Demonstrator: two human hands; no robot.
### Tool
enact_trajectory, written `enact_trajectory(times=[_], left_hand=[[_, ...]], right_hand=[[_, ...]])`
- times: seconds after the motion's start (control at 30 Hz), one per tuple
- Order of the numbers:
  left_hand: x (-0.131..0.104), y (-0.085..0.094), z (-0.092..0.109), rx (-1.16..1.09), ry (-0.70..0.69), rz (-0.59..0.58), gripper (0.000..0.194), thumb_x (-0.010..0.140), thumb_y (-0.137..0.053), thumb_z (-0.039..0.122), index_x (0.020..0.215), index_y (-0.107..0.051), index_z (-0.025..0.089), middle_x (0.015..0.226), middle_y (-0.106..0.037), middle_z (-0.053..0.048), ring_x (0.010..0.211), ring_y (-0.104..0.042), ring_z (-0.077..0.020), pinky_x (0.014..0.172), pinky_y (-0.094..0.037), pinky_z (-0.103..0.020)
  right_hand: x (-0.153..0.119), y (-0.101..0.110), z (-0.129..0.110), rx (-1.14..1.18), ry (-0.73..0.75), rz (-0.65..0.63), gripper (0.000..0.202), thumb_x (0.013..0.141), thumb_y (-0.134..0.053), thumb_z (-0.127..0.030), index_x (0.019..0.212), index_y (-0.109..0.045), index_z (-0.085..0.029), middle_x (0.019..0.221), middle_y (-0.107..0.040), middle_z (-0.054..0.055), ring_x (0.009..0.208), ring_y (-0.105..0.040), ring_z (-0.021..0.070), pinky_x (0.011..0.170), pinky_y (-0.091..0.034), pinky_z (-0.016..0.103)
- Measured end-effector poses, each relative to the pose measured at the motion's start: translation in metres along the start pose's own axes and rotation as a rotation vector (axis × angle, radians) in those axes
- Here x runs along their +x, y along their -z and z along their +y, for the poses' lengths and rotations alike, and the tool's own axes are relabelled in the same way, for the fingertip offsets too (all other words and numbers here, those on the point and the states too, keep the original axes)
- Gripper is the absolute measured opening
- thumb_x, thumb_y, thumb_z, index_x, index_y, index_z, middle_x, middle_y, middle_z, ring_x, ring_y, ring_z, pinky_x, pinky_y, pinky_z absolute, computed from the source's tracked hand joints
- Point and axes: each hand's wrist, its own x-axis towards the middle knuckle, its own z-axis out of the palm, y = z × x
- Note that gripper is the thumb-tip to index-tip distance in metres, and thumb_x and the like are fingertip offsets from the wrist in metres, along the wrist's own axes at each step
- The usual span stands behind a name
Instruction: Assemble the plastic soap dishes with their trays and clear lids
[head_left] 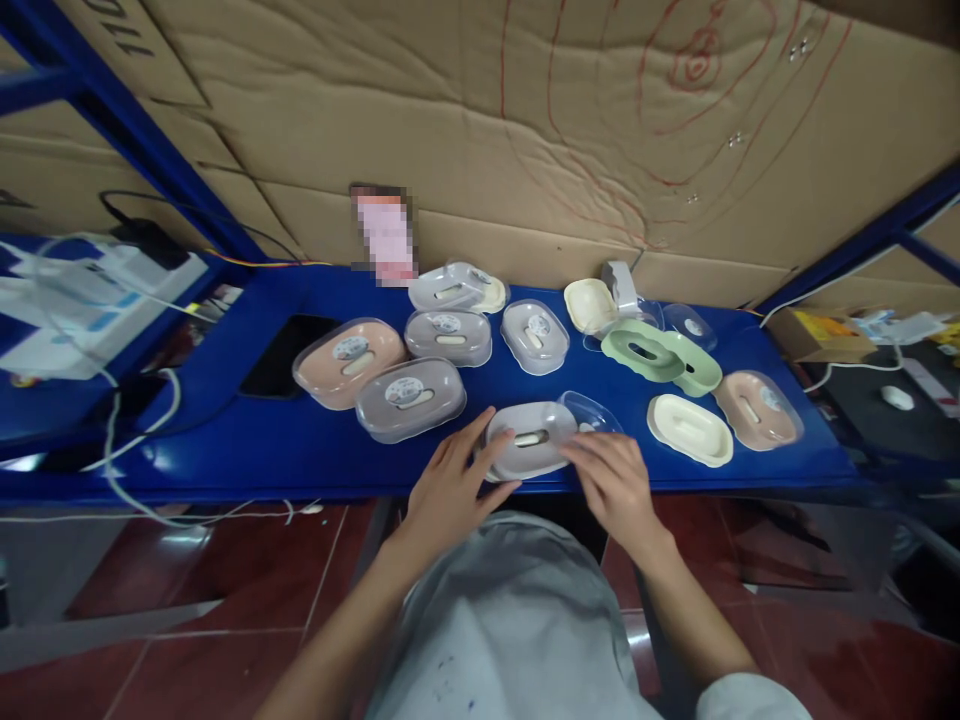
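A light grey oval plastic dish (510, 462) with a slot in its middle and a small white piece showing there sits at the blue table's front edge. Around its left end, my left hand (450, 490) has thumb and fingers closed. My right hand (616, 488) pinches at the right rim, fingertips partly hidden. Just behind the dish, touching or very near my right fingers, lies a clear plastic lid (589, 410). To the right is a cream oval dish (690, 430); left of my hands stands a grey dish with a clear labelled lid (411, 400).
More lidded dishes, including a peach one (349, 362) and a grey one (535, 337), stand on the table (225, 440). Green trays (641, 350) overlap at the right, near another peach dish (759, 410). A black phone-like slab (289, 355) lies left, by white cables (112, 420). Cardboard (465, 120) walls the back.
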Motion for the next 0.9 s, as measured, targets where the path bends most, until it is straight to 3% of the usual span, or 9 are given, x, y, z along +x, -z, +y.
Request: enact_trajectory(times=[0.17, 0.27, 0.4, 0.63, 0.77, 0.83, 0.9], left_hand=[[-0.001, 0.0, 0.0, -0.016, 0.026, -0.008, 0.062, 0.1, -0.072, 0.042, 0.155, -0.049, 0.025, 0.165, -0.048, -0.02, 0.143, -0.059, -0.037, 0.112, -0.055, -0.053], [-0.001, 0.002, -0.001, -0.092, 0.054, -0.02, 0.067, 0.099, -0.073, 0.041, 0.159, -0.044, 0.027, 0.167, -0.045, -0.019, 0.148, -0.054, -0.0361, 0.114, -0.055, -0.053], [-0.001, 0.011, -0.007, -0.256, 0.091, -0.056, 0.07, 0.098, -0.075, 0.04, 0.16, -0.044, 0.032, 0.173, -0.036, -0.014, 0.153, -0.05, -0.0318, 0.116, -0.055, -0.048], [-0.001, 0.012, -0.018, -0.316, 0.022, -0.036, 0.052, 0.097, -0.076, 0.032, 0.146, -0.058, 0.027, 0.168, -0.045, -0.014, 0.154, -0.048, -0.0316, 0.123, -0.048, -0.054], [-0.001, 0.009, -0.016, -0.273, -0.025, -0.038, 0.05, 0.098, -0.076, 0.031, 0.144, -0.06, 0.025, 0.169, -0.044, -0.016, 0.156, -0.044, -0.0343, 0.123, -0.048, -0.058], [0.0, 0.011, -0.014, -0.279, -0.013, -0.043, 0.047, 0.1, -0.073, 0.03, 0.144, -0.059, 0.025, 0.168, -0.044, -0.015, 0.155, -0.046, -0.0325, 0.123, -0.049, -0.055], [0.0, 0.014, -0.011, -0.292, 0.011, -0.048, 0.044, 0.1, -0.072, 0.03, 0.142, -0.06, 0.027, 0.168, -0.045, -0.014, 0.154, -0.047, -0.0316, 0.123, -0.049, -0.054]], right_hand=[[0.015, -0.001, 0.039, -0.058, -0.071, 0.012, 0.043, 0.11, -0.049, -0.023, 0.15, -0.062, -0.032, 0.162, -0.054, 0.01, 0.15, -0.052, 0.0311, 0.119, -0.044, 0.057], [0.02, -0.004, 0.032, -0.012, 0.037, -0.128, 0.051, 0.109, -0.058, -0.039, 0.158, -0.053, -0.029, 0.171, -0.042, 0.011, 0.159, -0.039, 0.0325, 0.126, -0.036, 0.06], [0.023, -0.009, 0.01, 0.062, 0.128, -0.319, 0.051, 0.109, -0.059, -0.044, 0.158, -0.053, -0.033, 0.165, -0.052, 0.007, 0.157, -0.044, 0.0271, 0.129, -0.037, 0.056], [0.025, -0.013, -0.011, -0.003, 0.149, -0.317, 0.039, 0.111, -0.054, -0.032, 0.15, -0.061, -0.029, 0.149, -0.068, 0.007, 0.147, -0.055, 0.0247, 0.13, -0.033, 0.057], [0.02, -0.014, -0.015, -0.053, 0.168, -0.336, 0.042, 0.111, -0.054, -0.033, 0.153, -0.058, -0.03, 0.164, -0.053, 0.01, 0.157, -0.043, 0.0273, 0.129, -0.033, 0.058], [0.012, -0.008, -0.005, -0.036, 0.177, -0.276, 0.046, 0.11, -0.055, -0.035, 0.156, -0.054, -0.03, 0.165, -0.051, 0.011, 0.156, -0.044, 0.0284, 0.127, -0.037, 0.057], [-0.001, 0.004, 0.015, -0.037, 0.092, -0.123, 0.046, 0.11, -0.055, -0.033, 0.156, -0.053, -0.03, 0.156, -0.06, 0.012, 0.149, -0.053, 0.0283, 0.123, -0.041, 0.055]])
